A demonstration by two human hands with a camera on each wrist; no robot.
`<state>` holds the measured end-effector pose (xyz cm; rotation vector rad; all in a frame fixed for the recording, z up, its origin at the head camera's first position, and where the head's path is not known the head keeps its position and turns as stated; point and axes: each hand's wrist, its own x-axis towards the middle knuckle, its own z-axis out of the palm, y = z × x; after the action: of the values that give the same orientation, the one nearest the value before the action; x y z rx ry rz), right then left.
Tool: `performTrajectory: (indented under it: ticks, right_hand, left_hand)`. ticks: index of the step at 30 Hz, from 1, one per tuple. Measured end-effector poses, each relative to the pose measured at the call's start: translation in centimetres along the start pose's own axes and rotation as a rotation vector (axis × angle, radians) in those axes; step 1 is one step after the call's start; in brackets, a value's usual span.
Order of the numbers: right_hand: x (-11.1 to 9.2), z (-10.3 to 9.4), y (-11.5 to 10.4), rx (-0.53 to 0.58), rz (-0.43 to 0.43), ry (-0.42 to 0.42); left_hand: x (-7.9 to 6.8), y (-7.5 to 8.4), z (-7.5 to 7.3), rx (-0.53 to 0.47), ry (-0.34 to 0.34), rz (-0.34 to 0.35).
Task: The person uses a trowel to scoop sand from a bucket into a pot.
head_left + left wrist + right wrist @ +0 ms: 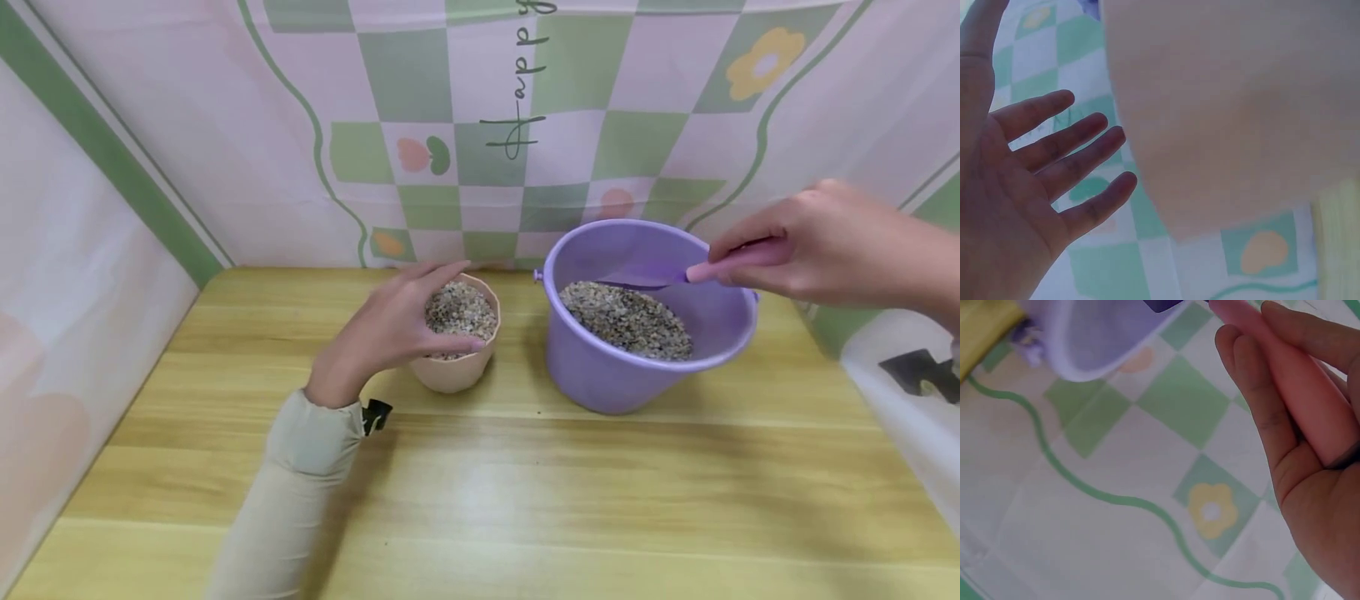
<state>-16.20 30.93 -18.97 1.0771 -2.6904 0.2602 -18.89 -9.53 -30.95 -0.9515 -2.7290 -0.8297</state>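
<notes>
My left hand [390,321] spreads around the near-left side of a small beige pot [453,375], thumb and fingers to either side of its rim. Coarse grey-tan gravel [461,310] fills that pot close to its brim. In the left wrist view, the fingers [1079,153] are straight and spread beside the pot wall. My right hand [832,242] grips the pink handle of a small trowel [738,260]. Its purple blade reaches into a purple bucket [592,379], over more gravel [630,325] heaped toward the left side. The right wrist view shows fingers wrapped on the handle.
Pot and bucket stand side by side on a wood-grain table [480,500], near its back edge. Behind hangs a green-and-white checked cloth [491,75] with lettering. Pale cloth also borders the table at left and right. A few gravel specks lie on the tabletop.
</notes>
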Motion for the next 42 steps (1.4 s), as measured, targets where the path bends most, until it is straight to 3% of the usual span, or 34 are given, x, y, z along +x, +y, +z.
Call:
performTrajectory:
  ticks: [8, 12, 15, 22, 30, 42]
  right_hand:
    - [-1.3, 2.2, 1.3, 0.014, 0.076, -0.114]
    - [-1.5, 2.6, 1.6, 0.042, 0.083, -0.153]
    - [-1.5, 2.5, 1.7, 0.053, 0.054, -0.169]
    - [-0.9, 2.5, 1.6, 0.094, -0.035, -0.269]
    - [-0.5, 1.9, 1.6, 0.113, -0.001, -0.370]
    - [0.7, 1.7, 0.8, 0.137, 0.074, -0.537]
  left_hand:
    - [1.6, 2.5, 1.3, 0.023, 0.015, 0.077]
    - [2.4, 3.6, 1.8, 0.044, 0.016, 0.121]
    - [2.8, 4.5, 2.2, -0.011, -0.005, 0.127]
    - [3.3, 6.1, 3.3, -0.051, -0.051, 0.064]
    - [4.2, 6.7, 4.7, -0.026, -0.079, 0.061]
    - [5.1, 6.5, 5.7, -0.046, 0.058, 0.170]
